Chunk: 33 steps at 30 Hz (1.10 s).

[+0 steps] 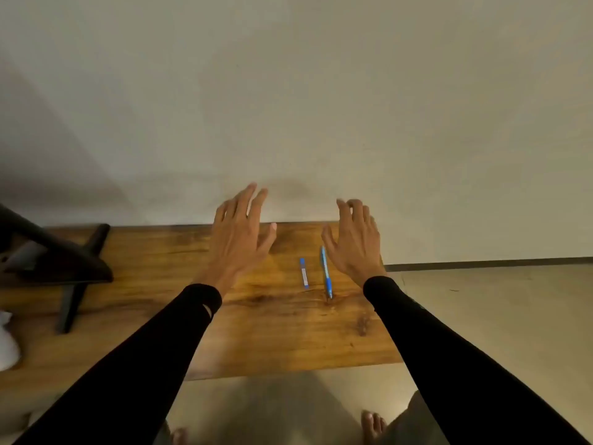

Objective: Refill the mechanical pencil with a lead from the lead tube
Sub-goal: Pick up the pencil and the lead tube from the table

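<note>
A blue mechanical pencil [326, 275] lies on the wooden table [256, 332], its tip towards me. Just left of it lies the small blue lead tube [304, 273], parallel to the pencil. My right hand [353, 242] hovers palm down right beside the pencil, fingers spread, holding nothing. My left hand [239, 236] hovers over the table further left of the tube, fingers apart and empty. Both arms wear black sleeves.
A dark stand [61, 264] with angled legs sits on the table's left part. Something white [8, 342] shows at the left edge. The table backs onto a plain wall; its right edge drops to the floor, and my bare feet [372, 425] show below.
</note>
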Motion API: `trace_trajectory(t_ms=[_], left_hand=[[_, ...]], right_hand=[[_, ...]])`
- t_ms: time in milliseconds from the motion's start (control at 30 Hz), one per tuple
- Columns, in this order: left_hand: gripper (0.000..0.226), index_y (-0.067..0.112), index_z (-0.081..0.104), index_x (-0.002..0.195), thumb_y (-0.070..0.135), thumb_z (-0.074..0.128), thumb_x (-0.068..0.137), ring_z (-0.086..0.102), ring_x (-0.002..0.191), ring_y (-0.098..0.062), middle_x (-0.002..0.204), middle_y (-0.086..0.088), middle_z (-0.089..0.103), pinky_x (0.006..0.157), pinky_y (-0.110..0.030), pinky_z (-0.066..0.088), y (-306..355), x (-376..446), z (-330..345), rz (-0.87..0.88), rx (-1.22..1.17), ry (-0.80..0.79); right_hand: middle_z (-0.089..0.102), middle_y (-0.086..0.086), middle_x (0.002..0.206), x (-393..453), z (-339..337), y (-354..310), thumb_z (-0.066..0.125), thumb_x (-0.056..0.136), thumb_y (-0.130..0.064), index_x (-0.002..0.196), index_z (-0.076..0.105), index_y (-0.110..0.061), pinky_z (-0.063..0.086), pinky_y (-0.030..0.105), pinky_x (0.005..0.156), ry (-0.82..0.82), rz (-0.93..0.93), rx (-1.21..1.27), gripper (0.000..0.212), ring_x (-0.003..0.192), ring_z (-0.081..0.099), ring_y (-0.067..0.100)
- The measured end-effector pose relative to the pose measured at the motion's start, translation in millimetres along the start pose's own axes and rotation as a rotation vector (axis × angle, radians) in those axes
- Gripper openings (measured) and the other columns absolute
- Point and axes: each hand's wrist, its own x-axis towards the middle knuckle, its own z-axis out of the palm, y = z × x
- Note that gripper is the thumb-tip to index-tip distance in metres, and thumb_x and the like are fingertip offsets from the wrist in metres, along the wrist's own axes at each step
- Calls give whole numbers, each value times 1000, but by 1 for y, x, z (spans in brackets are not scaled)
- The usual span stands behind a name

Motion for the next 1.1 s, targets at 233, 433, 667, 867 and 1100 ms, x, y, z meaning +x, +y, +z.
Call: trace_trajectory(t_ms=[233,433,667,867,1100], left_hand=[[29,14,69,116,35,55,103,68,97,-27,109,-7,73,86,-45,53,1,-27,25,-51,-76,-21],[15,22,71,105,33,61,105,66,83,-12,98,7,72,73,-39,61,14,-71,44,-82,-317,-117],[29,30,75,127,40,69,101,71,88,-1,104,18,75,72,-18,57,32,-83,66,-333,-843,-329],[23,32,83,113,26,84,90,76,79,-6,86,13,82,71,-20,61,32,-95,82,-333,-831,-223],[27,31,83,118,31,83,91,76,85,1,100,12,84,79,-31,65,14,-89,89,-271,-654,-193]], right_hand=[[63,5,79,-19,45,8,64,99,-35,85,57,-13,41,29,52,-516,282,96,27,68,60,22],[54,8,59,-36,58,8,76,96,-22,63,51,-14,42,27,49,-564,417,404,42,52,52,18],[81,14,73,-52,47,-13,79,97,-13,96,72,5,65,31,59,-449,658,1141,20,65,82,25],[82,17,82,-63,62,-21,77,98,-9,98,70,0,68,36,66,-447,622,1271,11,76,83,32],[82,20,86,-55,51,-6,77,99,-16,103,72,0,68,36,65,-405,603,1380,17,74,81,30]])
